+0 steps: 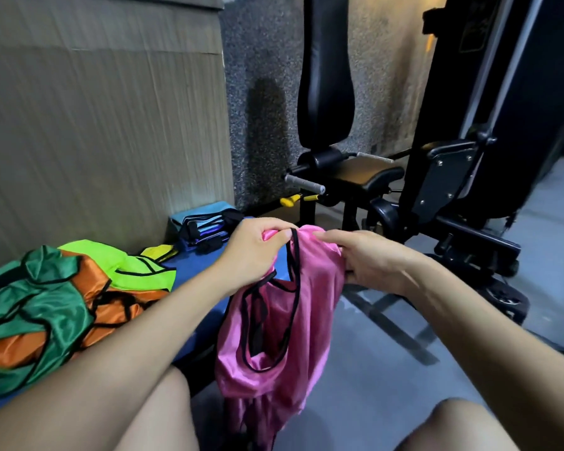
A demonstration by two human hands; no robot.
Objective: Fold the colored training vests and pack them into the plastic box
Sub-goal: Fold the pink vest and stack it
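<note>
Both hands, left hand (258, 245) and right hand (368, 258), pinch the top of the pink vest (284, 320), which hangs near the knees and looks light, soft and slippery, so hold its shoulders.

Left of the hands, a blue mat (196, 271) holds a green vest (43, 307), orange vest (118, 297) and yellow-green vest (137, 271).

Left hand (253, 255) and right hand (375, 260) raised, fingers curled
</note>
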